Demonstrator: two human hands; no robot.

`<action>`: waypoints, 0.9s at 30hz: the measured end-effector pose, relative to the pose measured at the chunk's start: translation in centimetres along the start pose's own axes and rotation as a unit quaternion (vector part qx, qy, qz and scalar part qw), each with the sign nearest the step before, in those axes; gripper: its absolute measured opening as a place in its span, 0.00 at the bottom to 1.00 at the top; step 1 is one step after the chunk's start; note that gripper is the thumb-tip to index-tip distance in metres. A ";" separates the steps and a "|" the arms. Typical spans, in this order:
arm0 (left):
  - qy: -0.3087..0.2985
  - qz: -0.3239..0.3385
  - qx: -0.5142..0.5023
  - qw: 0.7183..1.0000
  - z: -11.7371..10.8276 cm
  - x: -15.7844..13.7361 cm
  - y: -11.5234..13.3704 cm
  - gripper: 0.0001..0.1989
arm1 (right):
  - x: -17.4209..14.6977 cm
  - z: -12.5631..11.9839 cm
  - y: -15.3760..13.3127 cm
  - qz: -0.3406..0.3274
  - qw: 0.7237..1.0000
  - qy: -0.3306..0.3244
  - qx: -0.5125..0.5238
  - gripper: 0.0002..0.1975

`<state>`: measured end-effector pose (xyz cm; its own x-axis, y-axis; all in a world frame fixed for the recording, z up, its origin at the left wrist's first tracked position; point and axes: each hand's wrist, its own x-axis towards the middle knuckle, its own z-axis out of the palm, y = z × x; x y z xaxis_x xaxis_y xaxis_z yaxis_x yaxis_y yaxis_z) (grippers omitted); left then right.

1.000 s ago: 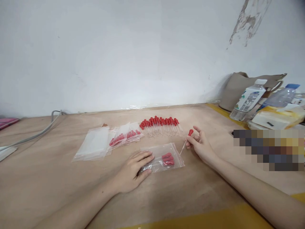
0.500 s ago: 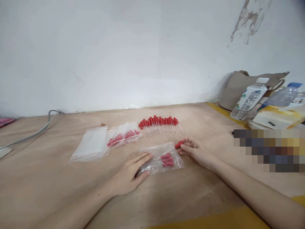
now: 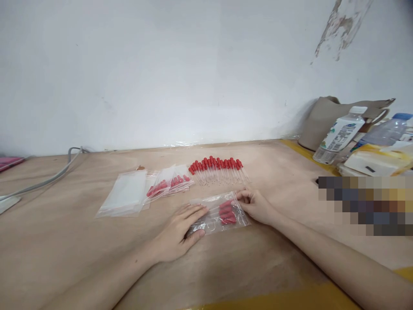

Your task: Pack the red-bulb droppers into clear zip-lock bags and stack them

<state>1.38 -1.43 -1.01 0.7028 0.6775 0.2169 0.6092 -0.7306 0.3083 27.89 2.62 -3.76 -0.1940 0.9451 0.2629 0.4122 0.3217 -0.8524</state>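
Zip bag (image 3: 211,227) lies flat on the desk (image 3: 97,262), just below centre of the frame, mouth end toward frame right; red-bulbed droppers (image 3: 226,214) lie stacked inside it, bulbs toward the mouth, clear stems toward frame left. Left grip (image 3: 180,232) is released: hand flat, fingers spread, resting over the bag's left end; right grip (image 3: 256,206) is at the bag mouth, thumb and fingers bent together, tips touching or right next to the uppermost bulb; can't tell whether it grasps that dropper, the bag lip or both.

Loose droppers (image 3: 216,165) sit in a row at frame centre, above the bag, bulbs pointing up-frame; left of them, overlapping bags with red bulbs (image 3: 166,174); further left, a stack of flat clear bags (image 3: 125,191). Grey cable (image 3: 61,172) runs along the left side; right edge of frame has a white-capped bottle (image 3: 340,135), a blue-capped bottle (image 3: 383,133) and a taupe bag (image 3: 318,118); pixelated patch below those, contents unreadable.
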 end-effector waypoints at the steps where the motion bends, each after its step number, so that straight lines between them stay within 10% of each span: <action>1: -0.002 -0.001 0.002 1.000 0.0 0.0 0.0 0.24 | 0.0 -0.1 -0.1 -0.022 1.000 -0.018 -0.008 0.08; 4: -0.006 -0.003 0.002 1.000 0.1 0.0 -0.1 0.24 | 0.4 -1.2 -0.2 0.000 0.998 -0.057 0.011 0.08; 12: 0.007 0.002 -0.008 1.000 0.1 0.0 -0.1 0.22 | 7.3 -5.2 3.6 0.190 0.953 0.198 -0.128 0.11; 27: -0.008 -0.008 -0.011 1.000 -0.2 0.1 0.1 0.22 | 10.9 -4.6 3.4 0.248 0.941 0.164 -0.164 0.08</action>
<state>1.43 -1.43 -0.81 0.6993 0.6869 0.1976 0.6120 -0.7182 0.3311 31.23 14.30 -1.69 0.3575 0.9330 0.0413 0.6431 -0.2139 -0.7353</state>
